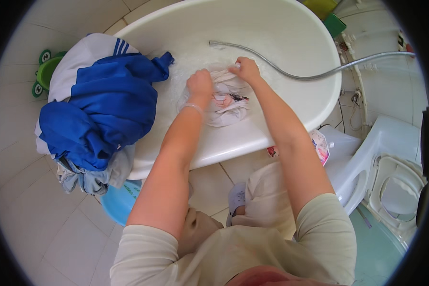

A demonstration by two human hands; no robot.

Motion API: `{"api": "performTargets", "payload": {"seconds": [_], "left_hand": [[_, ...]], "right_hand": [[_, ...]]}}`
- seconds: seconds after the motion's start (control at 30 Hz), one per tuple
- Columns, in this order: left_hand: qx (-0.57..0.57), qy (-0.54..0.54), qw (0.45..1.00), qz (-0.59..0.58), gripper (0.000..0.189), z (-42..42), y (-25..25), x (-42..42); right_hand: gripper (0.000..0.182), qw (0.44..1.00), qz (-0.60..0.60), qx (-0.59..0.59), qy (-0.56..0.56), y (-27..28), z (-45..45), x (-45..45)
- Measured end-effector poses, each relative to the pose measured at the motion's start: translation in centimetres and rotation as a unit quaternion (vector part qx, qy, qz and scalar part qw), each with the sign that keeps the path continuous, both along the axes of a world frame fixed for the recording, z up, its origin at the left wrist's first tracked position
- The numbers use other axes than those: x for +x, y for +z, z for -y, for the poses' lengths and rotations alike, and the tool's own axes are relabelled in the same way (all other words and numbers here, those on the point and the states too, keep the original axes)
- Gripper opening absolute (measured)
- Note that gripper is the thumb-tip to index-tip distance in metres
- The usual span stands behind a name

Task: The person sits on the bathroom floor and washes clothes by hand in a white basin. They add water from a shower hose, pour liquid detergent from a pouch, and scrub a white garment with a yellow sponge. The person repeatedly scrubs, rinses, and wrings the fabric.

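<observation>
A white garment with a pink and dark print (228, 116) lies bunched in water in a white bathtub (307, 103). My left hand (200, 84) is closed at the garment's left side, a pale band round its wrist. At the garment's upper right, my right hand (246, 69) pinches a bit of whitish fabric. Behind my hands a metal shower hose (289, 75) reaches into the tub, its open end near the middle. Blue and white clothes (118, 93) with blue stripes are heaped over the tub's left end, and one blue part hangs towards the water.
Below the heap are light blue denim clothes (89, 180) and a blue basin (118, 203). A green frog-shaped container (48, 71) is at the left wall. Pipes (357, 78) run along the right wall. A printed package (320, 146) and a white toilet seat (397, 186) are at right.
</observation>
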State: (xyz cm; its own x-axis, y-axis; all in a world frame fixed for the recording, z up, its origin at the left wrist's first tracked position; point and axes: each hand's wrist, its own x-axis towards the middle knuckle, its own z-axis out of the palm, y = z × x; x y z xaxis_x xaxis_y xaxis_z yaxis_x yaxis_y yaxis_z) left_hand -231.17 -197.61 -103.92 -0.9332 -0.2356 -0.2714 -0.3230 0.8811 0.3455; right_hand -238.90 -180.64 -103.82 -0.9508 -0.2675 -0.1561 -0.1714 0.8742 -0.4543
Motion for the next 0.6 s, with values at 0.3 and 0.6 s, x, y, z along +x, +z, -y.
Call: {"api": "performTargets", "payload": {"seconds": [0.3, 0.6], "left_hand": [[0.327, 0.026, 0.894, -0.305, 0.020, 4.3, 13.1, -0.6], [-0.076, -0.174, 0.938, -0.288, 0.015, 11.0, 29.8, 3.5]], "right_hand": [[0.022, 0.929, -0.078, -0.359, 0.055, 18.0, -0.8, 1.2], [0.024, 0.915, -0.167, -0.089, 0.355, 34.8, -3.4, 1.6]]}}
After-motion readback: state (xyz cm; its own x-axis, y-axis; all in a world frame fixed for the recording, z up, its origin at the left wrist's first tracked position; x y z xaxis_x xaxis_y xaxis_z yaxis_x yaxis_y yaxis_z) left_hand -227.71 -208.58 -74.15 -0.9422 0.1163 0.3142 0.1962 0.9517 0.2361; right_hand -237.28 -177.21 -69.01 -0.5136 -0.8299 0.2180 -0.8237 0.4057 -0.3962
